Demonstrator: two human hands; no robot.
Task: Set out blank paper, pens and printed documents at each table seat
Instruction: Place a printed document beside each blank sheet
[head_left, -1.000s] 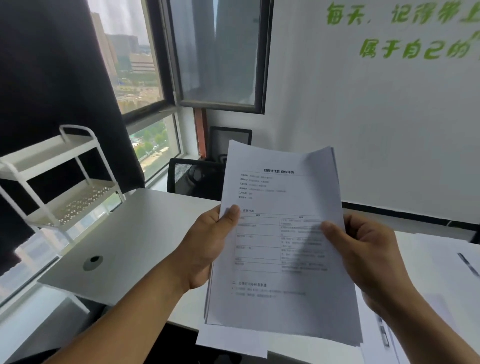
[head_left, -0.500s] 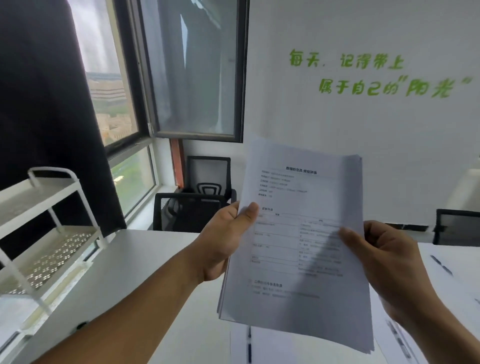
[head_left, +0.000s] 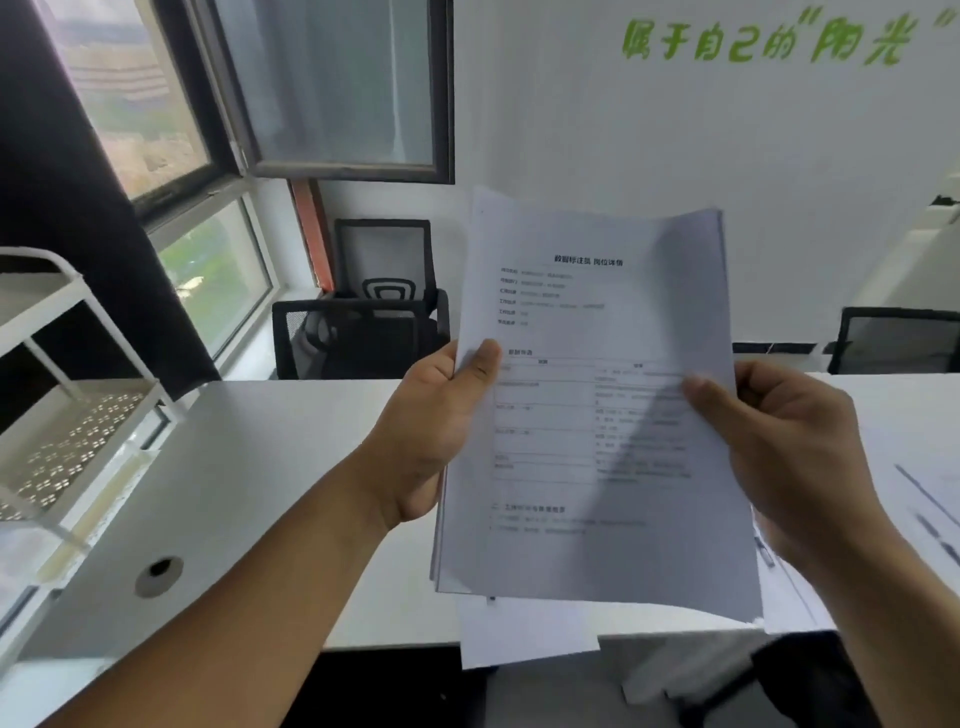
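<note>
At the far left we saw a white wire shelf rack (head_left: 78, 431) standing beside the white table (head_left: 270, 467), which had a round cable hole (head_left: 158, 574) near its front edge. Behind the table, two black mesh chairs (head_left: 363, 332) sat below the window. Our left hand (head_left: 436, 436) gripped the stack of printed documents (head_left: 597, 415) at its left edge, thumb laid across the top sheet and fingers curled behind. The stack was held upright above the table's near edge, its printed face toward us. Our right hand (head_left: 789, 452) pinched the right edge, thumb in front, fingers curled behind. A blank sheet (head_left: 524, 639) lay on the table under the stack, overhanging the front edge. More papers (head_left: 930, 499) lay at the far right.
</note>
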